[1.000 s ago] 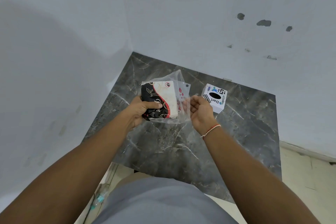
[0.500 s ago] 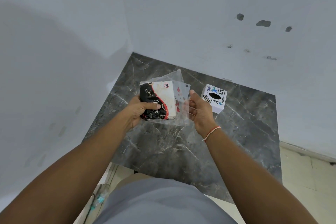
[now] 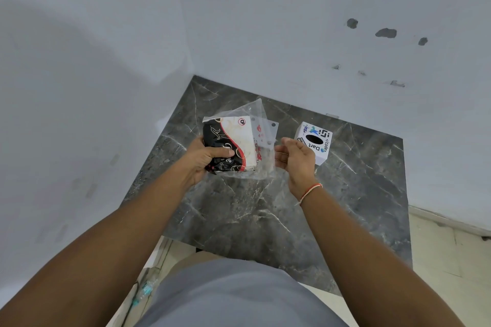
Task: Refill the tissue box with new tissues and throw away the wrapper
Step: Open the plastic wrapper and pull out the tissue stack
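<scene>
Left hand (image 3: 206, 158) is clamped on the tissue pack (image 3: 229, 147), thumb across its dark printed face, holding it up over the far middle of the bench (image 3: 358, 194). The pack sits inside the clear wrapper (image 3: 263, 141), whose loose open end flares out to the right and up toward the far edge. Right hand (image 3: 296, 159) hangs just beside that flap, palm turned inward, fingers loosely curled and parted, gripping nothing; whether the fingertips touch the plastic, I cannot tell. Right behind that hand stands the tissue box (image 3: 314, 142), a white cube with a dark oval slot on top, partly hidden by the hand, near the far right part of the bench. A thread band (image 3: 309, 191) circles the right wrist. Plenty of bare marble toward the near edge and out to the right edge. Walls (image 3: 292, 21) close in on the left and far sides, meeting at the far left corner, so room there is tight. Pale floor (image 3: 438, 273) shows past the right edge, and the person's grey shirt (image 3: 233, 297) covers the near edge.
</scene>
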